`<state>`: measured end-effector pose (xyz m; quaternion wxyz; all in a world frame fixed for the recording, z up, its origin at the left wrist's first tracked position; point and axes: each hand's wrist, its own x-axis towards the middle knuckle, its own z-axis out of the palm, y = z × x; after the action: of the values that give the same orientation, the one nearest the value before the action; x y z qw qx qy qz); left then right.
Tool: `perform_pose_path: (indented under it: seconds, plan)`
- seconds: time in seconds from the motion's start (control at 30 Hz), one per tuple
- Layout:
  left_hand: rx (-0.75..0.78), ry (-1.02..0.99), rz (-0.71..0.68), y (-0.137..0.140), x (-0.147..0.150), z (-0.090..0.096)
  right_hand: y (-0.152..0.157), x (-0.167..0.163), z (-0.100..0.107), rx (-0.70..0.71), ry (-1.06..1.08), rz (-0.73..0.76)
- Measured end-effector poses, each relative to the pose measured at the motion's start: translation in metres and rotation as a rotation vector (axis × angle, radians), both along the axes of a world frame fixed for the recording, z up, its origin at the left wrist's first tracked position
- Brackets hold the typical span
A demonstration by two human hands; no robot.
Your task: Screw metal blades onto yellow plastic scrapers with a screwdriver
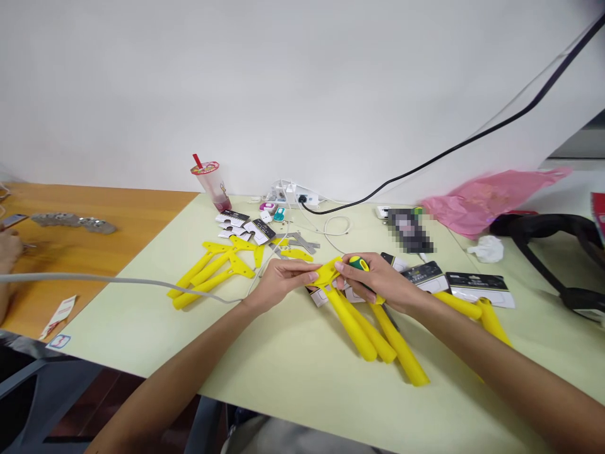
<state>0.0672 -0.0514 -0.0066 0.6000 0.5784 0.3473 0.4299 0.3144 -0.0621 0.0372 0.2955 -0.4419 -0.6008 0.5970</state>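
Observation:
My left hand [282, 279] pinches the flat, wide head of a yellow plastic scraper [347, 321], whose long round handle points down towards me. Wrapped in my right hand [385, 282] is a green and yellow screwdriver [359, 263]; its shaft is mostly hidden. The thumb and fingertips of that hand also touch the scraper's head. More yellow handles [401, 350] lie just under and beside my hands. To the left rests a group of yellow scrapers [212, 271] with holes in their heads. Behind my hands are flat grey metal blades [302, 242] and a yellow head piece [297, 254].
Black and white packaging cards [479, 290] lie at right, others [259, 231] at left. A drink cup [215, 186], power strip [307, 199], phone [409, 230], pink bag [486, 202] and black strap [534, 252] stand around. A grey cable [118, 279] crosses at left, near another person's hand [9, 246].

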Motion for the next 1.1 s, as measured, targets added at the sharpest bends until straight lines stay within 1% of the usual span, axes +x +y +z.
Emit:
perform_pose_path:
  seconds: [0.13,0.23,0.33,0.43,0.5,0.57,0.67,0.73,0.77,0.83,0.9,0.93,0.97,1.03,1.1]
  plan:
    - [-0.153,-0.113,0.129,0.002,0.003,-0.003,0.000,-0.001,0.002,0.064,-0.103,-0.069]
    - [-0.161,-0.148,0.198,0.000,0.005,-0.002,-0.003,-0.002,0.004,0.073,-0.206,-0.020]
    - [-0.099,-0.092,0.185,-0.005,0.006,0.001,-0.008,-0.007,0.004,0.010,-0.206,0.042]
    - [0.051,0.014,0.130,-0.007,0.005,0.003,-0.013,-0.011,0.004,-0.055,-0.159,0.037]
    - [0.157,0.061,0.115,-0.007,0.003,0.004,-0.014,-0.012,0.004,-0.065,-0.151,0.018]
    - [0.219,0.076,0.100,-0.008,0.001,0.004,-0.015,-0.011,0.003,-0.052,-0.160,0.016]
    - [0.240,0.065,0.030,-0.010,0.000,0.004,-0.015,-0.010,0.003,0.027,-0.190,0.027]
    - [0.217,0.047,-0.004,-0.009,-0.001,0.004,-0.015,-0.009,0.005,0.118,-0.190,-0.018]
    - [0.203,0.040,0.007,-0.007,-0.002,0.002,-0.015,-0.009,0.007,0.171,-0.181,-0.064]
    - [0.203,0.055,0.099,0.002,-0.005,-0.002,-0.014,-0.007,0.011,0.295,-0.166,-0.188]
    - [0.267,0.138,0.240,0.014,-0.013,-0.008,-0.013,-0.004,0.016,0.423,-0.162,-0.317]
    - [0.324,0.215,0.299,0.021,-0.017,-0.010,-0.013,-0.002,0.019,0.472,-0.160,-0.373]
    - [0.384,0.290,0.328,0.028,-0.022,-0.013,-0.012,0.000,0.021,0.504,-0.154,-0.415]
    - [0.482,0.406,0.324,0.040,-0.032,-0.016,-0.011,0.004,0.024,0.538,-0.124,-0.466]
    - [0.558,0.493,0.278,0.052,-0.038,-0.017,-0.010,0.007,0.025,0.555,-0.097,-0.485]
